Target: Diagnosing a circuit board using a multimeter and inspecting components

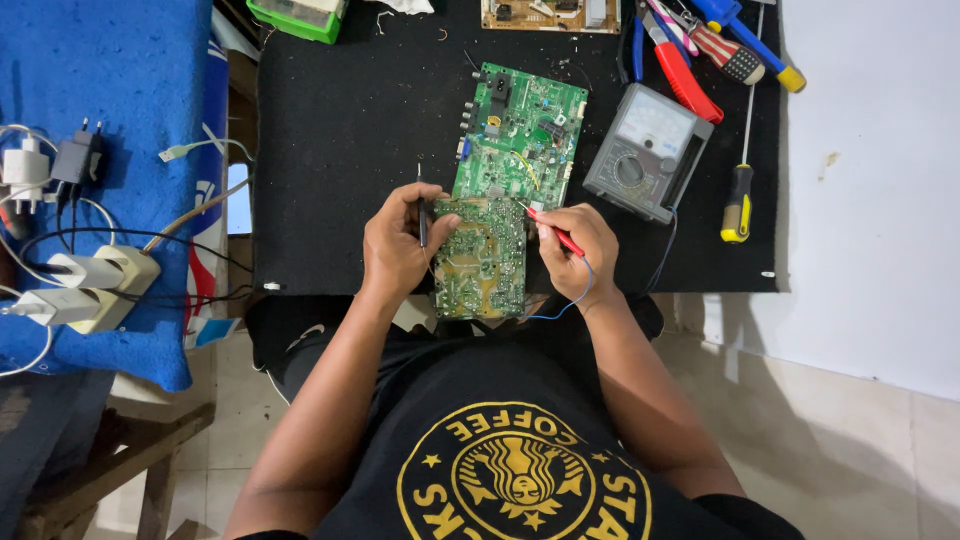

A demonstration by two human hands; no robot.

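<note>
My left hand grips a thin black test probe upright at the left edge of a small green circuit board, solder side up. My right hand holds a red test probe like a pen, its tip touching the board's upper right corner. A blue lead runs from that probe under my wrist. A larger green circuit board lies just beyond the small one on the black mat. A grey analogue multimeter sits to the right of it.
Red-handled pliers, a blue-and-yellow tool and a yellow-and-black screwdriver lie at the mat's right. A green box and a tan board sit at the far edge. Plug adapters and chargers rest on blue cloth, left.
</note>
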